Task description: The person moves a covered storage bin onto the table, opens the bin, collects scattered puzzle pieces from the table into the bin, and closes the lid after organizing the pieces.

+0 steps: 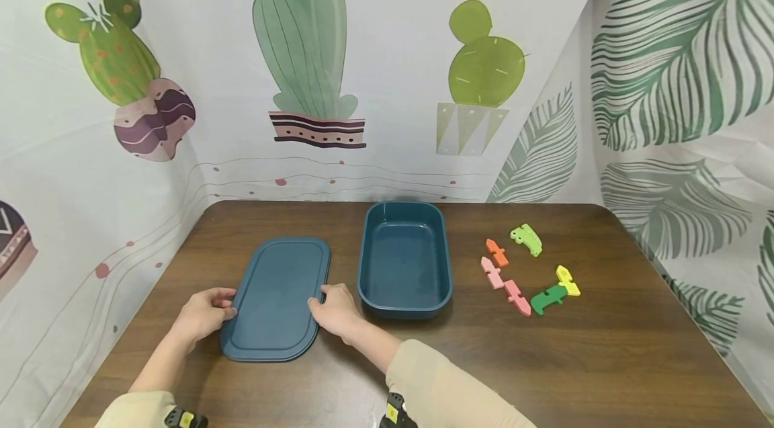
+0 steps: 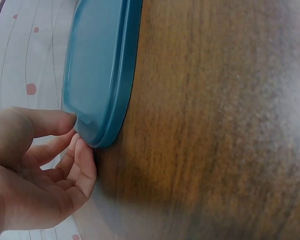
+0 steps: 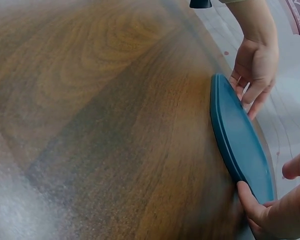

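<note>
A dark blue rectangular lid (image 1: 275,300) with rounded corners lies on the left part of the table. At its left edge is my left hand (image 1: 205,316); in the left wrist view the thumb meets the upper rim of the lid (image 2: 92,65) while curled fingers are against the side, pinching it. My right hand (image 1: 335,310) is at the opposite edge. There, in the right wrist view, a finger (image 3: 246,195) touches the rim and the thumb (image 3: 295,167) is spread apart above the lid (image 3: 240,135). Beside the right hand stands a matching deep blue box (image 1: 404,263) without a cover.
Several small flat toy pieces lie right of the box: a light green one (image 1: 527,239) with an eye, an orange one (image 1: 497,252), pink ones (image 1: 517,297), a dark green one (image 1: 549,298) and a yellow one (image 1: 567,280). A cactus-print cloth (image 1: 387,85) hangs behind the brown table (image 1: 605,361).
</note>
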{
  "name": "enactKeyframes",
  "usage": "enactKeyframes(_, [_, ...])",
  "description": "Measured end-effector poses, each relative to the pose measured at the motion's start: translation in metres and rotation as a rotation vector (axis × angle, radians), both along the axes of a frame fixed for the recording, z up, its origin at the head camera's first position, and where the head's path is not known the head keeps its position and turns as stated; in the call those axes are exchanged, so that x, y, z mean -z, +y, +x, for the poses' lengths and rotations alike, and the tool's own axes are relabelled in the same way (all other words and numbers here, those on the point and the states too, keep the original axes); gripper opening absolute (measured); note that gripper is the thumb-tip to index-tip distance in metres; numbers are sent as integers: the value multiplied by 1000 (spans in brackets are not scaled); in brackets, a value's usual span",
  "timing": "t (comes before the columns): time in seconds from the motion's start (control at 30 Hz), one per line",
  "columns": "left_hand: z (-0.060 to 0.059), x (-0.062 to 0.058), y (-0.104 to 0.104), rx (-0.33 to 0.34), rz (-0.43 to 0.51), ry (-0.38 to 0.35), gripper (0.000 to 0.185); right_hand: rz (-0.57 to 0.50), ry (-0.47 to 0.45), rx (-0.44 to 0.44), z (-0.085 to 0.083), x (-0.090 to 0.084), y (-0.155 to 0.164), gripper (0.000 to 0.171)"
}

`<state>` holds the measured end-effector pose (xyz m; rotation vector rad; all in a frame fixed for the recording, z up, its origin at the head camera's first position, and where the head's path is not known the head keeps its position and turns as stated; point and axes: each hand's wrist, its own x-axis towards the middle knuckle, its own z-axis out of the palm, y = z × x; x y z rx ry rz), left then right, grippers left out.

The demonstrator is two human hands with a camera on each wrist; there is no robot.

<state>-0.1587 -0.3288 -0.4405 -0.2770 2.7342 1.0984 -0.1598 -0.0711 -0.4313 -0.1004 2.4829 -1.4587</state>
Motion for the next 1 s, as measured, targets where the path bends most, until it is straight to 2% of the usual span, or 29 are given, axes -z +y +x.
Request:
enactKeyframes(0.27, [0, -3, -1, -10, -3, -2, 44, 21, 51, -40, 0, 2, 3, 45])
enactKeyframes(0.5, [-2, -2, -1, -12, -91, 119, 37, 106, 194, -114, 0, 1, 5, 37])
enactKeyframes(0.67, [-2, -4, 2, -40, -67, 167, 34, 118, 248, -169, 0, -2, 7, 32])
enactKeyframes(1.0, [-4, -7, 7, -65, -87, 287, 30, 109, 342, -277, 0, -8, 16, 28])
